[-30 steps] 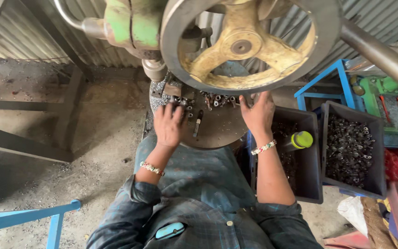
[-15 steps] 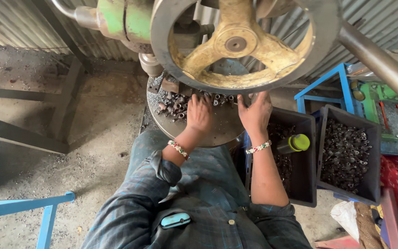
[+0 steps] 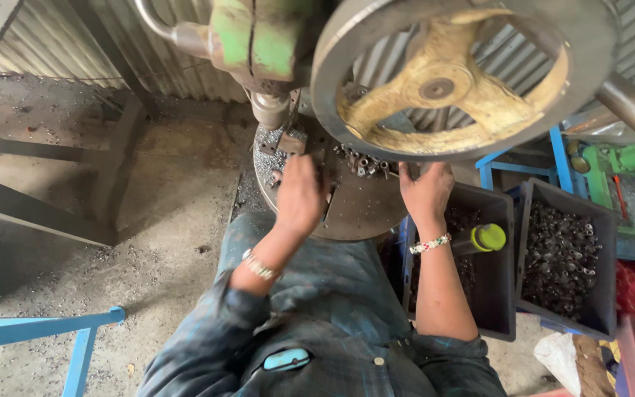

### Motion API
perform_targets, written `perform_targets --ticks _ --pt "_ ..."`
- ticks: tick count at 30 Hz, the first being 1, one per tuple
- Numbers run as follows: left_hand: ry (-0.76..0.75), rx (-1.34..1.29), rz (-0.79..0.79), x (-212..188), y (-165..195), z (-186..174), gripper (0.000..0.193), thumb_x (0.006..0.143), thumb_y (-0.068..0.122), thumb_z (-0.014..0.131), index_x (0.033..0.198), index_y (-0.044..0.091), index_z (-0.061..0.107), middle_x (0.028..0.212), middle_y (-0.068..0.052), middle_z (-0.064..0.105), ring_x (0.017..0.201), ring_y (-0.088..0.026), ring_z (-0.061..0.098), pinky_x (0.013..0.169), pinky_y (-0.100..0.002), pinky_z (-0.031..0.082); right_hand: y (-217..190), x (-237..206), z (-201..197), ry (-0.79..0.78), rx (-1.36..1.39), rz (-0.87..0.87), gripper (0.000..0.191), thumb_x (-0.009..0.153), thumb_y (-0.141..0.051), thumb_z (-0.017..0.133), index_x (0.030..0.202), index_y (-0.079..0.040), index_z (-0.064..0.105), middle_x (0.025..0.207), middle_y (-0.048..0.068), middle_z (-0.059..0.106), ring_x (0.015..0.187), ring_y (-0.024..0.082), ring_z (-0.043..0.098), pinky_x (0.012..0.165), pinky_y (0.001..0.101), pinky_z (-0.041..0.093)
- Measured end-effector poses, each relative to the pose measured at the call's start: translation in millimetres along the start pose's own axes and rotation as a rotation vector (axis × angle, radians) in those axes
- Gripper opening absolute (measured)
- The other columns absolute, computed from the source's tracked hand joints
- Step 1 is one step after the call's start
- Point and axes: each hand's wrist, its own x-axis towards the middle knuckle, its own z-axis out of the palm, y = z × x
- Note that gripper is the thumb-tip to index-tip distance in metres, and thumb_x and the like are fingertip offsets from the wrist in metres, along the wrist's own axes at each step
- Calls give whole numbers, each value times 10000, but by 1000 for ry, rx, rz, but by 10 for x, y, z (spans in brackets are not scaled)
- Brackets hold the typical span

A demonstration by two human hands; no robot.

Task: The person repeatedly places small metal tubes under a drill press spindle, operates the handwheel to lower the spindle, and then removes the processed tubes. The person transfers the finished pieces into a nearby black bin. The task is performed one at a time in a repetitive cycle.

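My left hand (image 3: 299, 195) lies over the middle of a round steel work plate (image 3: 361, 220) of a press, palm down, with its fingers hidden. My right hand (image 3: 426, 192) rests flat at the plate's right edge; its fingertips reach under the big grey flywheel with yellow spokes (image 3: 442, 81). A heap of small metal parts (image 3: 361, 163) sits on the plate between the hands, just ahead of them. More small parts (image 3: 273, 151) lie beneath the green press head (image 3: 259, 44). Both wrists wear bracelets.
To my right stand two dark bins: one (image 3: 494, 309) holds a bottle with a yellow-green cap (image 3: 483, 237), the other (image 3: 564, 257) is full of small metal parts. Farther right is a blue frame (image 3: 556, 158), with a blue stool (image 3: 75, 338) at lower left. Corrugated metal wall behind.
My left hand has moved from the plate's left side toward its middle. My right hand stays at the right edge. The view has shifted, so the machine sits farther right.
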Motion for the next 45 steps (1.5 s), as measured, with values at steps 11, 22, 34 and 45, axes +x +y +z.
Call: perform_targets --ticks 11,22,34,45 --pt "332 -1081 -658 377 -1169 -694 162 1055 73 564 1180 -19 611 1023 -55 723 897 -143 716 843 -344 643 -163 64 -53 -12 -90 -2 355 839 -221 832 1082 4 703 1044 228 720 959 471 653 876 539 503" --pt "258 -927 -515 467 -1221 -403 160 1039 52 645 1161 -38 697 1011 -37 746 916 -75 671 862 -262 589 -68 20 18 16 -141 -91 351 870 -222 819 1142 -18 736 1143 210 722 1062 457 642 941 539 484" --pt "44 -842 -544 607 -1263 -499 159 986 37 654 1121 -25 711 973 -69 766 883 -102 726 822 -266 609 -133 37 -15 -36 -230 -92 420 834 -226 834 1160 9 711 1267 299 563 1167 499 536 988 580 433" --pt "-17 -1386 -648 605 -1682 -213 107 966 16 672 1072 8 690 1009 -28 728 928 -107 679 900 -285 562 248 613 639 -17 113 41 586 901 -263 804 1340 30 549 1335 252 548 1230 423 545 1024 544 447"
